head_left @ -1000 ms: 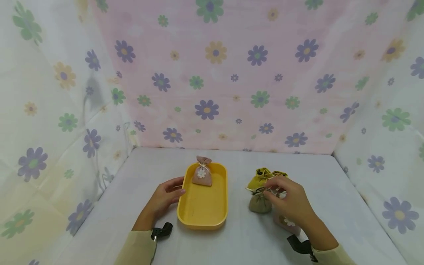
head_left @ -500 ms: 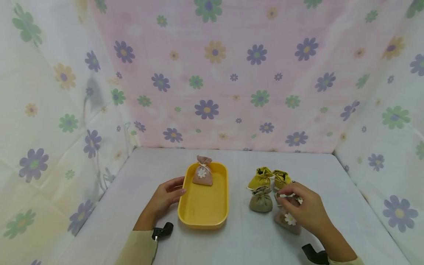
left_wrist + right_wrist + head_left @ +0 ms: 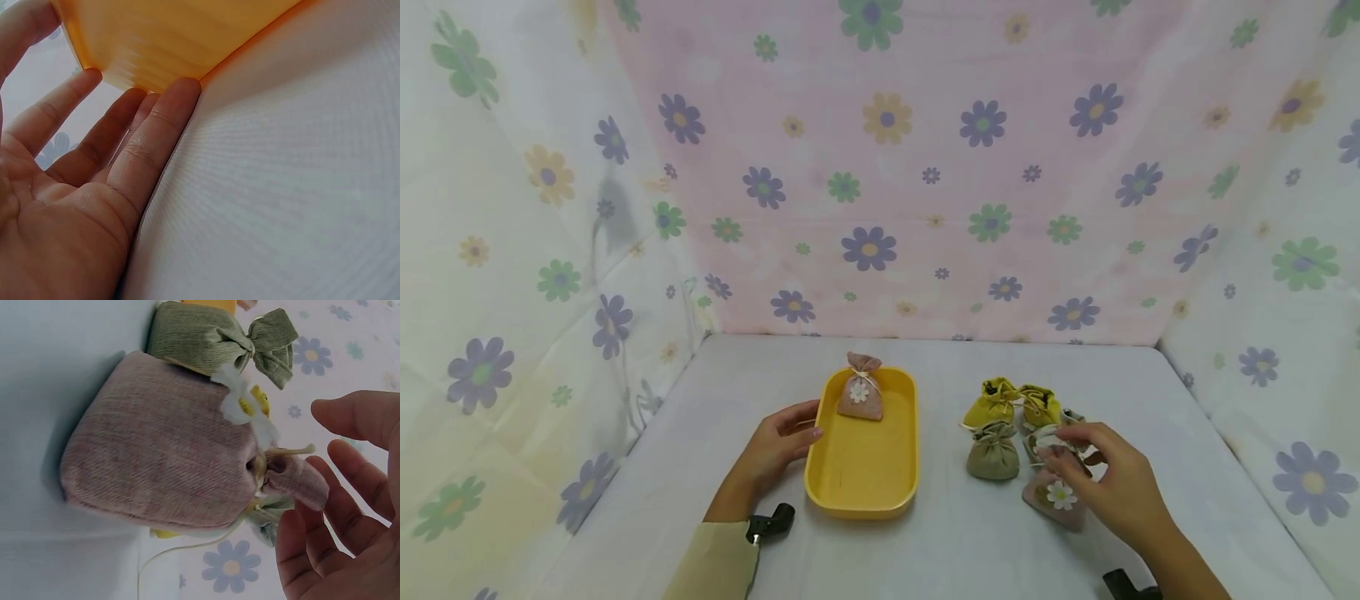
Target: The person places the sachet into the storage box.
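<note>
My left hand [image 3: 772, 448] rests its fingertips on the left side of a yellow tray [image 3: 862, 475]; in the left wrist view the fingers [image 3: 147, 147] lie fairly straight against the outer wall. Inside the tray's far end leans a pink drawstring pouch [image 3: 860, 398] with a white flower. My right hand [image 3: 1112, 483] hovers at a second pink pouch [image 3: 1051, 500], also flowered. In the right wrist view its thumb stands apart from that pouch's tied neck [image 3: 299, 481], with the other fingers loosely bent close behind; whether they touch it, I cannot tell.
Beside the right hand sit a green pouch [image 3: 992, 454] and two yellow pouches, one at the left [image 3: 990, 406] and one at the right [image 3: 1039, 406]. More greyish-green pouches are partly hidden by the hand. Flower-printed cloth [image 3: 925, 250] walls the white table [image 3: 940, 550].
My right hand has drawn away from the green pouch, moving right and toward me to the pink pouch. The left hand and tray have stayed in place.
</note>
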Demonstrator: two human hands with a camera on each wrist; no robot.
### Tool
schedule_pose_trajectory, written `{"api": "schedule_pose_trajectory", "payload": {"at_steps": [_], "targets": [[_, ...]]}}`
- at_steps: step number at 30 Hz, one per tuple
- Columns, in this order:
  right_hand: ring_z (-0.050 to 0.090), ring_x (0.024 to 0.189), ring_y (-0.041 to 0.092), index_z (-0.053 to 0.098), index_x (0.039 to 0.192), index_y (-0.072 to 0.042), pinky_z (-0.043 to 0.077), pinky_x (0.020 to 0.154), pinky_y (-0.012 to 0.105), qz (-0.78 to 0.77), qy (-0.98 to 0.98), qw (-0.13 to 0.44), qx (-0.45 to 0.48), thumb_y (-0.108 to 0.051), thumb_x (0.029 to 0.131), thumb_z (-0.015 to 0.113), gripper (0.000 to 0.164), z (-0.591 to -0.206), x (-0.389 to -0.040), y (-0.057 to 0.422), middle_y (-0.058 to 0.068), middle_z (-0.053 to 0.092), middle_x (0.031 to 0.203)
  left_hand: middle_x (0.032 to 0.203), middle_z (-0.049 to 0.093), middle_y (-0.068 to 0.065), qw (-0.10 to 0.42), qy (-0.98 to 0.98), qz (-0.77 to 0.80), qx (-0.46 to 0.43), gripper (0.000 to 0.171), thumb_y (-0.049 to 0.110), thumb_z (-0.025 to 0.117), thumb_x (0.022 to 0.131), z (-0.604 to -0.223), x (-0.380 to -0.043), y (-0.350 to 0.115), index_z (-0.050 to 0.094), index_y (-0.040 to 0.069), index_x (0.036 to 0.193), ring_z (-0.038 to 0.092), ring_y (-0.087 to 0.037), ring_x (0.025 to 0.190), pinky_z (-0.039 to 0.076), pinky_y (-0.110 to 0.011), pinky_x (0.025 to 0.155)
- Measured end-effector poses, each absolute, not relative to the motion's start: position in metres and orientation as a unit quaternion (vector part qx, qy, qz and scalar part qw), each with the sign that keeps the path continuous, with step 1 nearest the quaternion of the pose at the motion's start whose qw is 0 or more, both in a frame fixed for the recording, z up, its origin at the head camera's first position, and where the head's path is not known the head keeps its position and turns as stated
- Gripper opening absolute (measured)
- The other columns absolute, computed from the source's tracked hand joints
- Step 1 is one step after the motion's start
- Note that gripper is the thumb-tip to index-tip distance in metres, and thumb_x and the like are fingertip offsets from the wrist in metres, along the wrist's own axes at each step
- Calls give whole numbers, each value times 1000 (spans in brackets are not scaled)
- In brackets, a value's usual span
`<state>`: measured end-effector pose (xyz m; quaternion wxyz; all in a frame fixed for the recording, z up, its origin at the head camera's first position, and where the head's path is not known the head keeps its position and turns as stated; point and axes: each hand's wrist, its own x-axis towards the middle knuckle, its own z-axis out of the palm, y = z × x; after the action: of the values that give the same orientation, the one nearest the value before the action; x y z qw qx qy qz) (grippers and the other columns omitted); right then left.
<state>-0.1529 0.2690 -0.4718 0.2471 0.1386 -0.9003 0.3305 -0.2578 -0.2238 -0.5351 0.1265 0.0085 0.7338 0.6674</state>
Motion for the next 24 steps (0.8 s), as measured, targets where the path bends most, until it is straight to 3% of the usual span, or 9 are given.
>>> {"api": "schedule_pose_trajectory", "payload": {"at_steps": [14,24], "targets": [[60,88,-4,70,115,-15,55,65,19,312,-920,217,93,-19,85,87,35,-482,-150,276,-8,69,105,146,61,-2,131,727,673,17,53,27,81,92,-535,-257,-223,62,24,141,61,-25,132,60,-35,98],[64,80,-1,73,110,-16,57,63,19,325,-921,202,75,-18,85,87,29,-487,-152,277,-4,74,97,147,60,-2,129,733,667,15,56,30,82,90,-536,-258,-224,62,25,142,61,-25,132,59,-35,98]]}}
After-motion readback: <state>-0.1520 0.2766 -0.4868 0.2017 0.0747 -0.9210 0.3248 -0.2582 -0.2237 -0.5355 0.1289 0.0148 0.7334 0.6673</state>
